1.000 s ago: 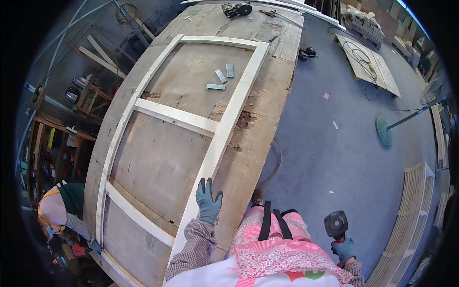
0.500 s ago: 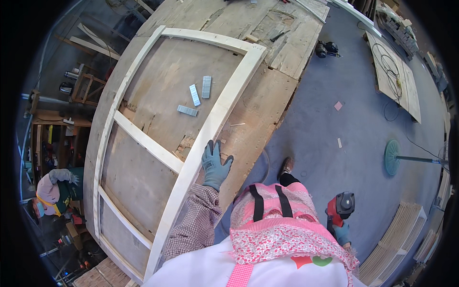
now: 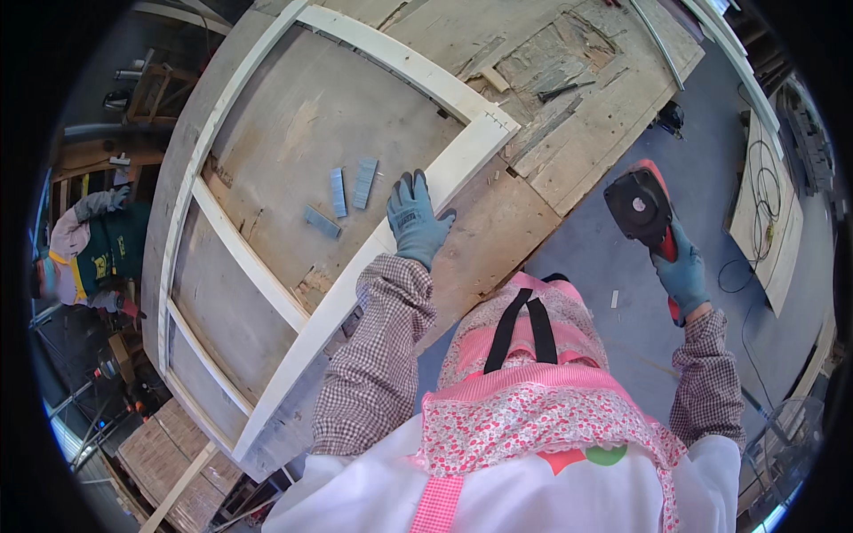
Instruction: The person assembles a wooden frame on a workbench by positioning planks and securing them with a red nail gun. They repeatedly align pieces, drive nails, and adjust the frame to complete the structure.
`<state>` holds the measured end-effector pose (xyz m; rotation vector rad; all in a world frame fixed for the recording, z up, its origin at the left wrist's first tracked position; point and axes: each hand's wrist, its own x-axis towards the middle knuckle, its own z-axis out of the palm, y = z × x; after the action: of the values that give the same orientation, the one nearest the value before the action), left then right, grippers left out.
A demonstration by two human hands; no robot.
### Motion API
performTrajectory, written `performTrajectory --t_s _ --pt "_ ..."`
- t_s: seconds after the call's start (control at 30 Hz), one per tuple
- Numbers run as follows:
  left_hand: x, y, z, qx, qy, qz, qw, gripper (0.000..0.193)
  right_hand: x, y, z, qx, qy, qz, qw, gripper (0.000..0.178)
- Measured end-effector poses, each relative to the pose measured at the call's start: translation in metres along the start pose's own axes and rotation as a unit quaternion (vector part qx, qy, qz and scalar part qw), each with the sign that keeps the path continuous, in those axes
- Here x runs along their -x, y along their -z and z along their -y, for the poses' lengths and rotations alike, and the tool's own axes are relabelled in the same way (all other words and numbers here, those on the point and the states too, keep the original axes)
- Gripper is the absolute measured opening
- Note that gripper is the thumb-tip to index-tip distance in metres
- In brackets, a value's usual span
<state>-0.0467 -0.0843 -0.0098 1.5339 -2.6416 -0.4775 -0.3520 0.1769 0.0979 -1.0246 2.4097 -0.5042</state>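
Note:
My left hand (image 3: 418, 226), in a blue-grey glove, lies open with spread fingers on the near rail of a pale wooden frame (image 3: 458, 169). My right hand (image 3: 682, 271), gloved alike, is closed round the handle of a red and black staple gun (image 3: 641, 204). The tool is held up over the floor, right of the table and apart from the frame. Inside the frame, beyond my left hand, lie a grey staple strip (image 3: 363, 183), a second staple strip (image 3: 338, 192) and a third staple strip (image 3: 322, 222).
The frame rests on a worn wooden table (image 3: 506, 200), with a dark tool (image 3: 566, 91) and a metal bar (image 3: 657, 43) at its far end. Across the table a co-worker (image 3: 98, 240) bends. A cable (image 3: 762, 191) lies coiled on a board to the right.
My left hand has slid farther along the rail, away from me. My right hand has lifted the staple gun forward from beside my body. The view has shifted toward the table's far end.

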Motion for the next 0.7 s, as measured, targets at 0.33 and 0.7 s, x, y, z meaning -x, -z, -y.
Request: performTrajectory --t_s 0.33,0.7 --pt "-0.076 0.001 -0.032 -0.093 0.124 0.202 0.967 0.075 -0.287 0.003 0.057 0.329 0.295 0.024 0.897 0.064" --pt "-0.091 0.011 -0.037 -0.045 0.153 0.256 0.953 0.061 -0.405 -0.036 0.058 0.304 0.376 0.084 0.871 0.055"
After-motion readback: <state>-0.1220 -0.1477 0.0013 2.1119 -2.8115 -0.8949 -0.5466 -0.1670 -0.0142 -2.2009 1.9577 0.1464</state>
